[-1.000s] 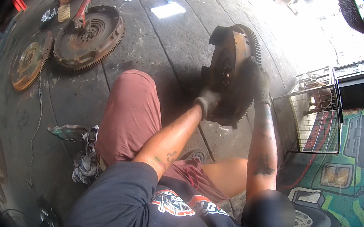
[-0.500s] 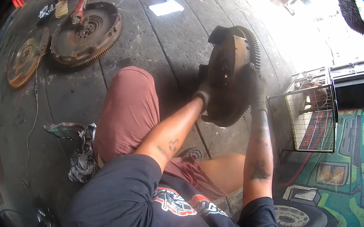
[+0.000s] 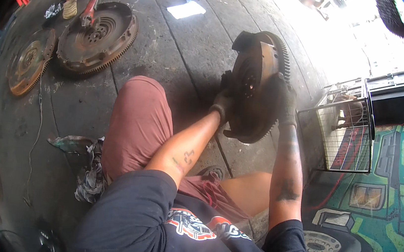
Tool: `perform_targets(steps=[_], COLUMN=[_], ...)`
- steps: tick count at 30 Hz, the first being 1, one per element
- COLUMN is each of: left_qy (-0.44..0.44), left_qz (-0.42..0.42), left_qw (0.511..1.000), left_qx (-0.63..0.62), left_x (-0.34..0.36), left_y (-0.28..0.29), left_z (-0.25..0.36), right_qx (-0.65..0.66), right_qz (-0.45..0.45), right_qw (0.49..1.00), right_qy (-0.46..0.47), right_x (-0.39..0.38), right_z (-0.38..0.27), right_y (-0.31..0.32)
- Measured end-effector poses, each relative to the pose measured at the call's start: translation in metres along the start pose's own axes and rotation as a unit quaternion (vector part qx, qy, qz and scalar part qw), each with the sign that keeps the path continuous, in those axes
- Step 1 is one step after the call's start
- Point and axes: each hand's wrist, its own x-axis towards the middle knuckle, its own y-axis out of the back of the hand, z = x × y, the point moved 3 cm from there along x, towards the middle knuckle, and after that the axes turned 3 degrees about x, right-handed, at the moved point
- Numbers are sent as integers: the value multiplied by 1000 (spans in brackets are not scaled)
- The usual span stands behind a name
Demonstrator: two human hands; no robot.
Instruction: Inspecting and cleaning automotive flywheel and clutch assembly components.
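Gripping the rusty flywheel (image 3: 254, 84) upright at upper centre, we are clamping our left hand (image 3: 223, 103) and right hand (image 3: 287, 103) on opposite edges.

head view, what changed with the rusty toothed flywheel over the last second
Little changed. The rusty toothed flywheel stands on edge on the floor as before, perhaps turned slightly. The gloved left hand and gloved right hand keep their grip on its sides. The two flat rusty discs on the floor did not move.
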Motion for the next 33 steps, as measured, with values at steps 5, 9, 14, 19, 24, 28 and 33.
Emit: perform_targets(steps=[5, 9, 14, 19, 24, 28, 33], left_qy=[-26, 18, -194, -27, 2, -11, -69], left_qz=[-128, -218, -146, -176, -159, -173, -180], left_qw=[991, 976, 967, 983, 987, 965, 977], left_qx=[-10, -11, 74, 37, 16, 199, 86], left_x=[-16, -21, 41, 11, -30, -48, 18], left_y=[-7, -43, 94, -13, -26, -52, 10], left_z=[-26, -8, -40, -11, 18, 18, 6], right_qx=[14, -408, 55, 8, -36, -56, -66], right_qz=[-10, 13, -32, 44, 27, 8, 22], right_qw=[999, 866, 990, 981, 984, 993, 984], right_qy=[34, 289, -122, -189, -172, -107, -164], right_x=[9, 1, -7, -21, -16, -9, -2], right_z=[8, 27, -109, -30, -37, -16, -55], right_y=[-9, 34, -60, 10, 9, 16, 7])
